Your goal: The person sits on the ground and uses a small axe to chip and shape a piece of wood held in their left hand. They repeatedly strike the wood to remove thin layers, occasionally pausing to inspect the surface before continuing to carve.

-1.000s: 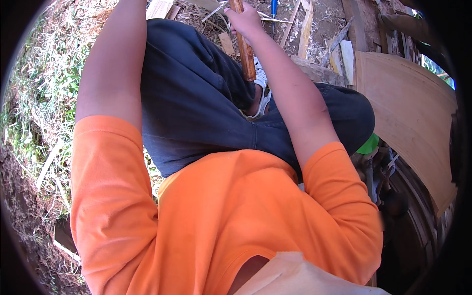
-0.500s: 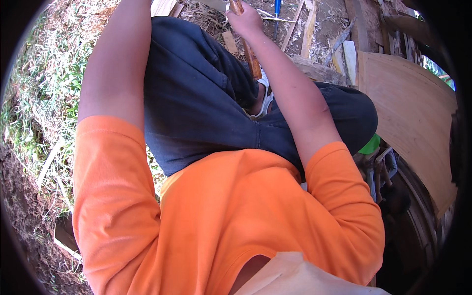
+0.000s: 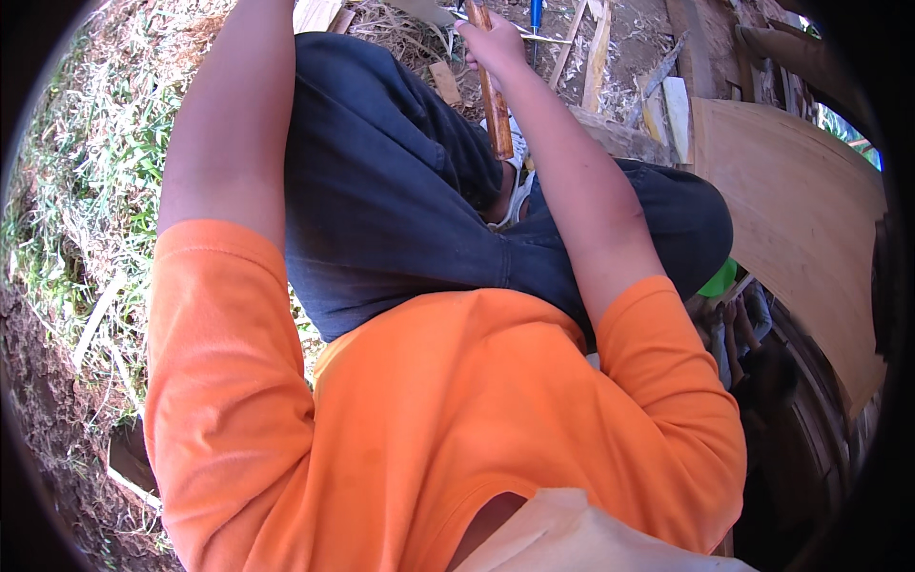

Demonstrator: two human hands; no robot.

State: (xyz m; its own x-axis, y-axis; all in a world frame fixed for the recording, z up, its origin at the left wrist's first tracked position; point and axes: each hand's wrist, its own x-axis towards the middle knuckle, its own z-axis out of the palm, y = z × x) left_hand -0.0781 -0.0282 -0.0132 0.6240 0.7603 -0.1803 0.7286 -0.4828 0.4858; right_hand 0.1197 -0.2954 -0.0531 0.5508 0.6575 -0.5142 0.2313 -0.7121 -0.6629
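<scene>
My right hand [image 3: 492, 46] is closed around the brown varnished handle of a wooden-handled tool [image 3: 497, 124]. The handle slants down toward my shoe [image 3: 518, 157], and the tool's far end is cut off by the upper edge. Just right of this hand, a blue-handled tool [image 3: 537, 17] with a thin shaft points at the ground. My left arm [image 3: 229, 114] reaches forward past the upper edge, so my left hand and anything in it are out of view.
Wood strips [image 3: 599, 57], shavings and offcuts [image 3: 445, 83] litter the ground ahead. A wide brown board [image 3: 777, 200] stands to my right, with a short pale piece [image 3: 678, 119] beside it. Grass [image 3: 105, 153] lies on my left. A person's arm [image 3: 739, 324] shows at lower right.
My right hand has shifted slightly to the right and down, and the wooden handle has moved with it. My left arm has moved slightly right.
</scene>
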